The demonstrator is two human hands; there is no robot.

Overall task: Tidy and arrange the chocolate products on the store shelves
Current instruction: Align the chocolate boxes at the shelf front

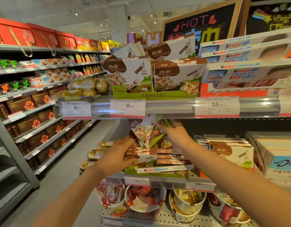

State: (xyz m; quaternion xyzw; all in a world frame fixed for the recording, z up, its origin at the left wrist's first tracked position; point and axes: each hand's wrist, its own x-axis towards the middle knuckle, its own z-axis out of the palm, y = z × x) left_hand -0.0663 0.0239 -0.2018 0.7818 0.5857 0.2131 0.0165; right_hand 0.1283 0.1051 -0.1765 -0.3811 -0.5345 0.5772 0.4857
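1. The left hand (120,154), at 6 o'clock in view, curls its fingers round the end of a stack of cow-print chocolate boxes (141,155) on the middle shelf (167,178), probably steadying it.
2. The right hand (174,133), at 1 o'clock from the left, grips a tilted cow-print box (145,132) above the stack, seemingly to reseat it.
3. A Kinder box (158,169) lies misplaced in front.

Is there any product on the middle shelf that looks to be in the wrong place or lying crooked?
Yes. A Kinder Chocolate box lies flat at the front of the green cow-brand tray, among another brand. Also, the cow-print box in the right hand is tilted, not yet stacked.
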